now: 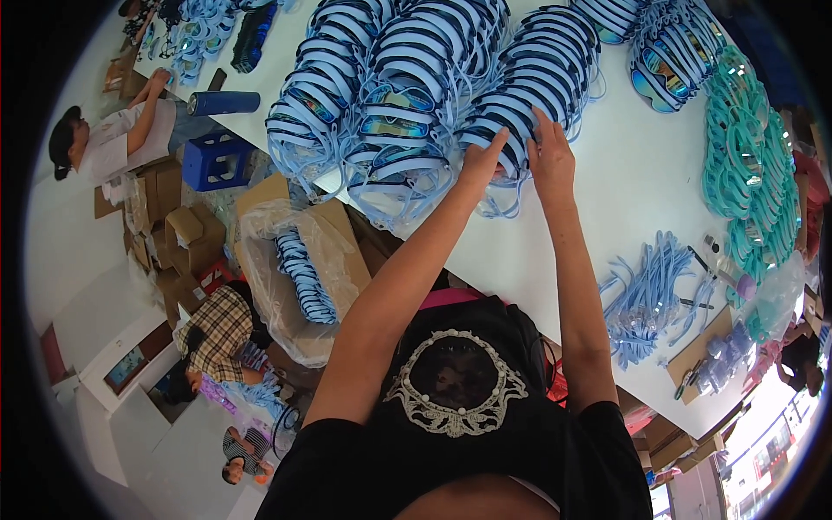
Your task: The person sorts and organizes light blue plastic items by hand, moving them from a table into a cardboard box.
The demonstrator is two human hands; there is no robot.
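Note:
Long rows of swim goggles (403, 113) with dark frames, mirrored lenses and light blue straps lie nested on a white table. At the near end of the right-hand row of goggles (542, 74), both of my hands work close together. My left hand (482, 165) grips the near goggles from the left, its thumb along the frame and its other fingers mostly hidden. From the right, my right hand (552, 160) has bent fingers closed on the same end of the row. Loose blue straps (503, 204) hang below my hands.
Green goggles (745, 165) are heaped along the right side. Nearer lie a bundle of blue straps (650, 299), pens and small plastic bags (728, 355). Left of the table are a blue bottle (224, 103), a blue stool (212, 162) and an open carton (351, 251) holding goggles. Other people work nearby.

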